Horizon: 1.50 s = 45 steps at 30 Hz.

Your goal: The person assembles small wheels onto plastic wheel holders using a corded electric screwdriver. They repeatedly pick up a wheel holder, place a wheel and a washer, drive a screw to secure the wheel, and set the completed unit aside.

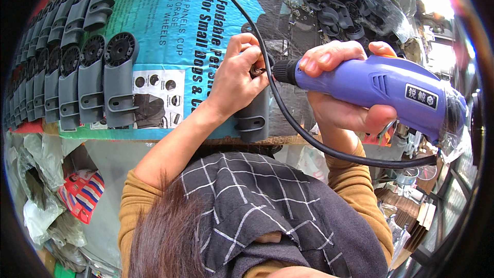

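Over blue cardboard point(149, 57), your right hand point(337, 113) clasps a purple power screwdriver point(360, 83); your left hand point(237, 76) curls over a grey plastic housing point(252, 116), its pinch unclear

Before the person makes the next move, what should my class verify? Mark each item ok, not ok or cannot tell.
1. Right hand wrapped around the purple power driver: ok.
2. Left hand at the upper end of the nearest gray part: ok; its exact hold is partly hidden.
3. Left fingers well away from the driver's nose: not ok, they are close to it.
4. Black cord out of the line of sight: not ok, it crosses in front of the work point.
5. Driver's tip seated: cannot tell, the contact is hidden.
6. Gray parts in rows apart from both hands: ok.
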Tool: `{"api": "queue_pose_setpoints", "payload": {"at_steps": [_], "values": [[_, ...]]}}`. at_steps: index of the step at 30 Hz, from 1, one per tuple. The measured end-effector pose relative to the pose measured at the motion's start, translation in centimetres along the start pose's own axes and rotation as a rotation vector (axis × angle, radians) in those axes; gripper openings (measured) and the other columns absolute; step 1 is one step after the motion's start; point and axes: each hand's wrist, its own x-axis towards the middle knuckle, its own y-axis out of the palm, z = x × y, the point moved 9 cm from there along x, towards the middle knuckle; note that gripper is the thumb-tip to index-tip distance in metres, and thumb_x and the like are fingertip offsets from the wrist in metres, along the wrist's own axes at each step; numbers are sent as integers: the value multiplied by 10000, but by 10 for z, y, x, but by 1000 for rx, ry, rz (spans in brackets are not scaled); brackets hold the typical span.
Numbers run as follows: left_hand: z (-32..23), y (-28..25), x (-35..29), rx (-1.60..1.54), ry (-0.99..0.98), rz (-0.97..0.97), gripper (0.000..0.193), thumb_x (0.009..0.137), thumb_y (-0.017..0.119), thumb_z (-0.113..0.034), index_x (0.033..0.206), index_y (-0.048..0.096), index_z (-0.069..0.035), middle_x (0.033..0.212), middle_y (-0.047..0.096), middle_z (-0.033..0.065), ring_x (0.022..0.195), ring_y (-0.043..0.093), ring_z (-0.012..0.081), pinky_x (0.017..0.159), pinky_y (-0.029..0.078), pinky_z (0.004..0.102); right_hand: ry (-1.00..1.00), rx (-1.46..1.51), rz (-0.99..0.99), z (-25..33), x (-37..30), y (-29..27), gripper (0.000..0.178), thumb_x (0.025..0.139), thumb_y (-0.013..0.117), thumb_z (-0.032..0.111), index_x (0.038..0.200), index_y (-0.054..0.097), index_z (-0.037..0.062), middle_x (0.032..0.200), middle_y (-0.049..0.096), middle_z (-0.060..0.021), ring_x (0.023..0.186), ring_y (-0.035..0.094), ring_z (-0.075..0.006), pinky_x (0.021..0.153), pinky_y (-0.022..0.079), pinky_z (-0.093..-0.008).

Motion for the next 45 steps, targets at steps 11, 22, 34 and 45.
{"api": "queue_pose_setpoints", "payload": {"at_steps": [11, 22, 34, 45], "values": [[-4, -4, 1, 20, 1, -51, 304, 712, 689, 24, 1000, 617, -40, 1195, 496, 136, 910, 633, 305, 770, 539, 362, 79, -50, 62, -6, -3, 12, 931, 776, 521, 801, 1343, 326, 89, 879, 587, -205, 734, 600, -285, 680, 537, -451], [5, -1, 2, 56, -74, 12, 369, 764, 722, -101, 1104, 620, 0, 1243, 505, 163, 1067, 585, 309, 887, 495, 357, 171, -52, 144, -20, 6, 19, 996, 670, 632, 800, 1317, 365, 91, 848, 589, -153, 714, 599, -269, 642, 529, -420], [1, -2, 2, 76, -82, 28, 402, 744, 773, -180, 1075, 617, -12, 1146, 574, 159, 1163, 503, 320, 994, 418, 389, 94, -403, -193, -23, 58, -44, 820, 877, 368, 757, 1307, 376, 59, 720, 589, -156, 593, 598, -265, 594, 534, -406], [-15, -4, 8, 178, -1, 31, 222, 821, 653, -48, 1039, 626, -15, 1140, 569, 162, 1131, 517, 320, 993, 403, 384, 253, -1742, 134, -131, 65, -146, 583, 769, 780, 275, 1253, 554, 43, 1044, 650, -171, 1025, 593, -355, 915, 484, -430]]}}
